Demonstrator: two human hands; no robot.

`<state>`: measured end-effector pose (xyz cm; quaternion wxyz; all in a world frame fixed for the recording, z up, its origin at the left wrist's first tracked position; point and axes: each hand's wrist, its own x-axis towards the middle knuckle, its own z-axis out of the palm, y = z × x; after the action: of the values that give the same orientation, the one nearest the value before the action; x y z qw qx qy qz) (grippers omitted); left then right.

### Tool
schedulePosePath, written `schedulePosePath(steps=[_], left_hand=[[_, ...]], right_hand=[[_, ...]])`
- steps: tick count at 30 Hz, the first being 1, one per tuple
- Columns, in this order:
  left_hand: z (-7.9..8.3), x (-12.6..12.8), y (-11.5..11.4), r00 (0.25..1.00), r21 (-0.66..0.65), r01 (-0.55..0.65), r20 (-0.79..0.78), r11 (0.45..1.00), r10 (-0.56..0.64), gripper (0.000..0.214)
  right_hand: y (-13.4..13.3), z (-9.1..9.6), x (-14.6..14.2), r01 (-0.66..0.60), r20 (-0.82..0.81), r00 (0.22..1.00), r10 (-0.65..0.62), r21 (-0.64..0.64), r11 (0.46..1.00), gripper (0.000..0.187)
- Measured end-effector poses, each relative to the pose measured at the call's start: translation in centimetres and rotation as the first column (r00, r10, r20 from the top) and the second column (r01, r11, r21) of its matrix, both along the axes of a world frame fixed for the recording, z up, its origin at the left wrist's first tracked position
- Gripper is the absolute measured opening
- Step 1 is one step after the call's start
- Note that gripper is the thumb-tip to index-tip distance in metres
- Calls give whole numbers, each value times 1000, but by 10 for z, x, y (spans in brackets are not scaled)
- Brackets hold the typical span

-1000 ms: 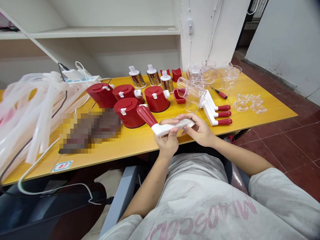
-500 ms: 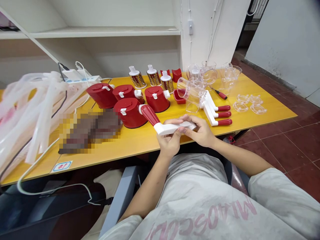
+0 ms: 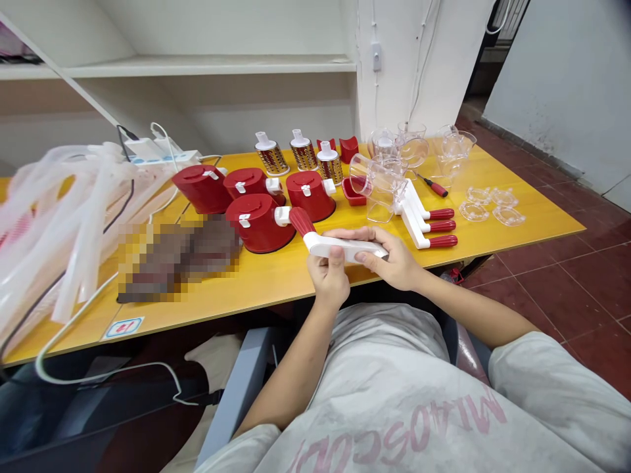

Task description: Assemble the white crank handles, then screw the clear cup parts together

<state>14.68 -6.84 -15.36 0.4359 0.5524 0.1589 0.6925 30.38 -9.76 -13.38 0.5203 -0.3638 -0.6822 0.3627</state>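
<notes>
Between my two hands is a white crank handle [image 3: 323, 247] with a red grip, held above the table's front edge. My left hand [image 3: 331, 279] is closed around its middle, thumb laid on the white arm. My right hand [image 3: 394, 259] grips the plain end, with the fingers behind it and the thumb in front. The red grip points up and left, overlapping the side of a red grater base [image 3: 254, 223]. Several similar crank handles [image 3: 419, 220] lie stacked to the right of my hands.
More red bases [image 3: 309, 196], metal grater drums [image 3: 272, 156] and clear plastic hoppers [image 3: 379, 177] stand further back. A screwdriver [image 3: 436, 188] and clear plastic pieces [image 3: 493, 203] lie right. Plastic bags [image 3: 73, 197] and cables cover the left; a blurred dark item [image 3: 182, 256] lies in front.
The crank handle has turned in my hands, its white arm now more level and its flat side towards me. My left thumb has shifted left along the arm.
</notes>
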Motion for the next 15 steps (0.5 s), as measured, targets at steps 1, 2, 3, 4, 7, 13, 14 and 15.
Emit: schedulePosePath(steps=[1, 2, 3, 4, 7, 13, 14, 15], left_hand=[[1, 0, 0, 1000, -9, -6, 9, 1000, 6, 48], [1, 1, -1, 1000, -14, -5, 9, 1000, 6, 45], [2, 1, -2, 1000, -16, 2, 2, 1000, -2, 42], [3, 1, -3, 1000, -17, 7, -7, 1000, -7, 42], [6, 1, -4, 999, -43, -28, -17, 999, 27, 47], [9, -4, 1, 986, -103, 43, -155, 994, -58, 53], [9, -5, 2, 981, -64, 43, -184, 997, -54, 53], [9, -6, 3, 976, -19, 41, -212, 999, -44, 53]], right_hand=[[1, 0, 0, -17, 17, 1000, 17, -7, 1000, 50], [1, 1, 1, -30, 38, 999, 31, -14, 999, 51], [1, 1, 1, -38, 60, 997, 39, -20, 999, 51], [1, 0, 1, -38, 83, 996, 40, -23, 999, 51], [-1, -1, -1, -1, 141, 990, 6, -33, 999, 52], [0, -1, 1, 2, 126, 992, 6, -66, 998, 48], [0, -1, 3, -24, 121, 992, 31, -61, 998, 48], [0, -1, 4, -56, 123, 991, 62, -56, 997, 49]])
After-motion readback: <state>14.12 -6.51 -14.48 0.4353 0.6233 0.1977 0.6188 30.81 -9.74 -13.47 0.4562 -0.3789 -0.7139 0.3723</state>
